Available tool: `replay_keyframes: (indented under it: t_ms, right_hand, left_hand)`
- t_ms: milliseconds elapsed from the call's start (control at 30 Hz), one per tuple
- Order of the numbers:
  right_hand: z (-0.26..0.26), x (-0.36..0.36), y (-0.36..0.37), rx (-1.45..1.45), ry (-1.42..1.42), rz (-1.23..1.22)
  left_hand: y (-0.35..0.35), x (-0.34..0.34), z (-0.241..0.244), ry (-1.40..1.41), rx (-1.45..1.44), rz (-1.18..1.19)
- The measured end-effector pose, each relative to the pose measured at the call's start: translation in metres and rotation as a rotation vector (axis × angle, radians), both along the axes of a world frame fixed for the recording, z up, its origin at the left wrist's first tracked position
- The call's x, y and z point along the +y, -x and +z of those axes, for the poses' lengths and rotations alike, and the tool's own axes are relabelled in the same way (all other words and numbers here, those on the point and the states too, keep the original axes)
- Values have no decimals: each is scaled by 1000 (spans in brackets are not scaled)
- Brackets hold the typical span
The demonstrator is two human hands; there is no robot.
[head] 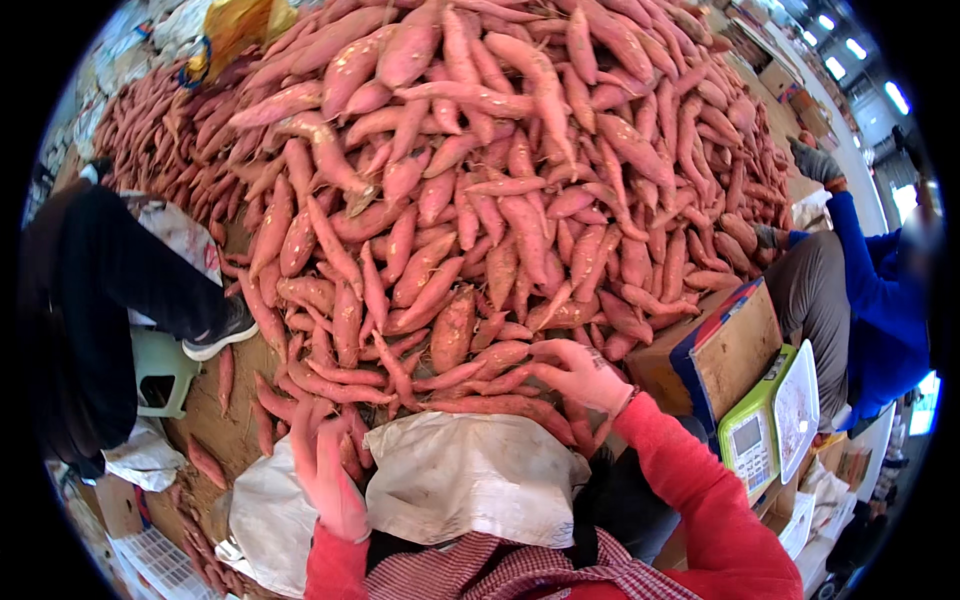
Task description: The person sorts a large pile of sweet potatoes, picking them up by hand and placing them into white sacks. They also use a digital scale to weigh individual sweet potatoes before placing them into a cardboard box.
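Observation:
A large heap of sweet potatoes (450,330) fills the middle of the head view, with soil on many of them. My left hand (328,457), in a pale pink glove, is raised at the near edge of the heap, beside a white woven sack (270,510); its fingers are blurred and no grip shows. My right hand (581,375), gloved too, reaches over the near right part of the heap with its fingertips at a slender sweet potato (517,379); whether they grip it cannot be told. Another white woven sack (469,476) lies across my lap between the hands.
To the right stand a cardboard box (705,352) and a green digital scale (757,442) with a white tray. A co-worker in blue (877,277) sits beyond them. At left, another person's dark-trousered leg (150,262) extends near a pale green stool (161,371).

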State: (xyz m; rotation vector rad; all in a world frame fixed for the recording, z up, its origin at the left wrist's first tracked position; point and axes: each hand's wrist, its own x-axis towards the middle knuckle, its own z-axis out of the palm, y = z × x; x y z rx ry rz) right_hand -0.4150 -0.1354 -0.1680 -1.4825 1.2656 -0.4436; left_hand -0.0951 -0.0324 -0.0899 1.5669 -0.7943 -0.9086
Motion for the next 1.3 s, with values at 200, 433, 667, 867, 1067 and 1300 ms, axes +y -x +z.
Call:
replay_keyframes:
  t_ms: [200,433,667,867,1067,1300]
  right_hand:
    - [-83,-54,-87,303,304,131]
    - [-100,-107,-157,754,46,92]
    - [-55,-81,-131,814,137,554]
    - [-56,-37,-160,1048,175,515]
    - [-78,-57,-132,821,-4,509]
    - [3,-58,-48,-276,-504,203]
  left_hand:
    - [24,-43,12,121,585,26]
    - [12,-26,-5,160,315,71]
    - [17,-33,-4,145,428,94]
    - [20,-40,-10,141,445,110]
    - [17,-42,-16,154,406,131]
    - [27,-49,-59,-1,509,-21]
